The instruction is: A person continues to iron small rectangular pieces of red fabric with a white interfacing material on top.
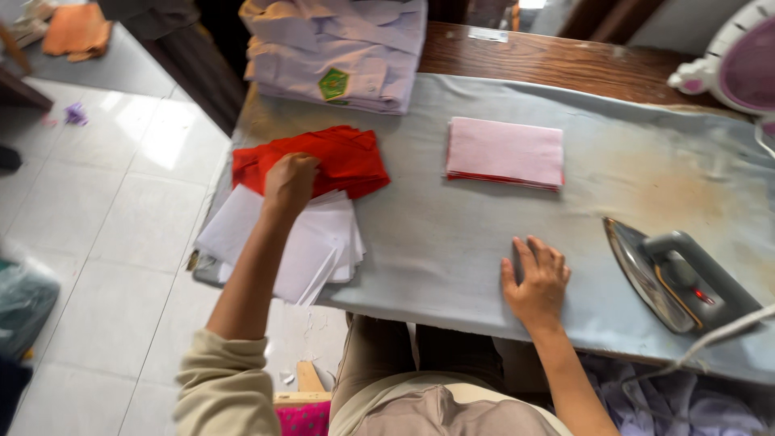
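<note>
My left hand [289, 182] is closed on a pile of red cloth pieces [339, 157] at the left end of the grey ironing table [452, 234]. The red pile lies partly on a stack of white sheets [311, 242] that hangs over the table's left corner. My right hand [537, 278] rests flat, fingers spread, on the bare table cover near the front edge. A neat stack of pink folded pieces [504, 151] with red edges lies beyond it, in the middle of the table.
A grey iron [678, 278] lies at the right with its cord over the front edge. Folded pale lilac shirts [339, 52] are stacked at the back left. A white and pink fan [739, 60] stands at the far right. Tiled floor lies to the left.
</note>
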